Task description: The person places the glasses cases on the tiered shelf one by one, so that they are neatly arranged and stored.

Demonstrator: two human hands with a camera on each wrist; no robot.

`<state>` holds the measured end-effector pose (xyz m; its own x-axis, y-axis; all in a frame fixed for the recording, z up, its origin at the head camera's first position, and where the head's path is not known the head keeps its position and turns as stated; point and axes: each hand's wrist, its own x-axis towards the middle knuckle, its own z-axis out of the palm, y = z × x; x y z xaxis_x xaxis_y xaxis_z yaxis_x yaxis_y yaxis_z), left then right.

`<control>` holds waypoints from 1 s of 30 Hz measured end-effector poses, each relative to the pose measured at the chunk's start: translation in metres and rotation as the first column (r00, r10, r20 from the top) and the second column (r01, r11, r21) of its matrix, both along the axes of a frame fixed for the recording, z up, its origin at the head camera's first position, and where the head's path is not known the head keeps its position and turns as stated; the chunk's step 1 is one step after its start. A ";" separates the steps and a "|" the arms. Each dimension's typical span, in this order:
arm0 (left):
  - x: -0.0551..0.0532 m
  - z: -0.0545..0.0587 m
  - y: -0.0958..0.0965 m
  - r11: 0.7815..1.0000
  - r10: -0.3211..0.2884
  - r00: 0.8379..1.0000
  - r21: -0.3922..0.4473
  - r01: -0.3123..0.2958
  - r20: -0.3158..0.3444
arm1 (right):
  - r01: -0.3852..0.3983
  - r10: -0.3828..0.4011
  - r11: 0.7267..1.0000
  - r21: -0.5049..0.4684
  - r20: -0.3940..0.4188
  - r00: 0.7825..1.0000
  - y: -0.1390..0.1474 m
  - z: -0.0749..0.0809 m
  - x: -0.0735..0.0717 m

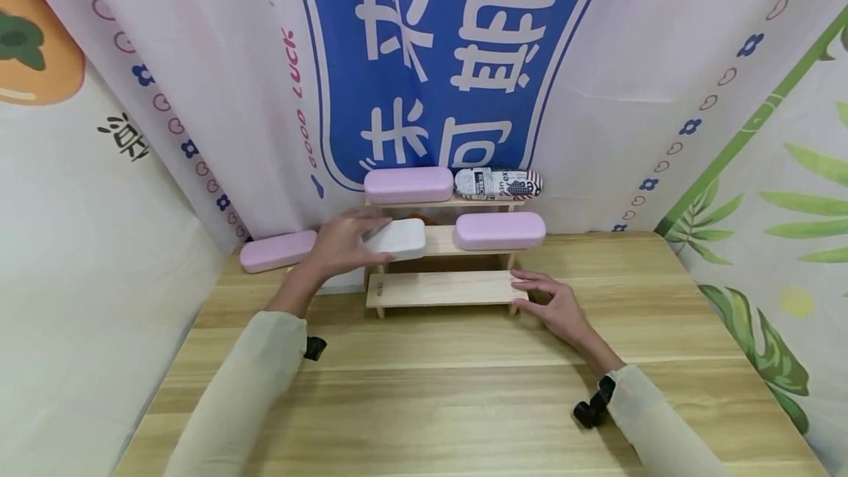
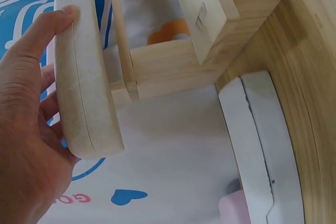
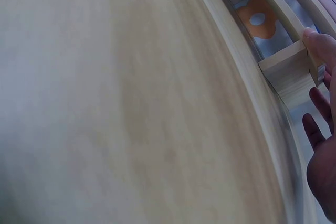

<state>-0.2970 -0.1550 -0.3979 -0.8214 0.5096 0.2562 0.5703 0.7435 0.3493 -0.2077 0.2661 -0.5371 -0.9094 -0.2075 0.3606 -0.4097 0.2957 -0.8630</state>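
Observation:
My left hand (image 1: 343, 243) grips a white glasses case (image 1: 400, 239) at the left end of the middle tier of a three-step wooden rack (image 1: 440, 289). In the left wrist view the thumb presses one long side of the case, the other fingers behind it. At the right end of the lowest tier, my right hand (image 1: 555, 309) holds the board's corner between thumb and fingers. A pink case (image 1: 500, 231) lies on the middle tier's right half. On the top tier sit another pink case (image 1: 408, 185) and a newsprint-patterned case (image 1: 498, 184).
Left of the rack, a third pink case (image 1: 278, 251) lies on the wooden table (image 1: 424, 403), near a second white case (image 2: 268, 145) standing close to the rack's side. A printed curtain (image 1: 616, 131) hangs right behind the rack.

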 end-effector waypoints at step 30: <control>-0.015 -0.006 0.033 0.997 0.024 0.999 -0.074 -0.022 0.033 | -0.026 0.026 1.000 -0.008 -0.021 0.999 0.009 -0.014 -0.008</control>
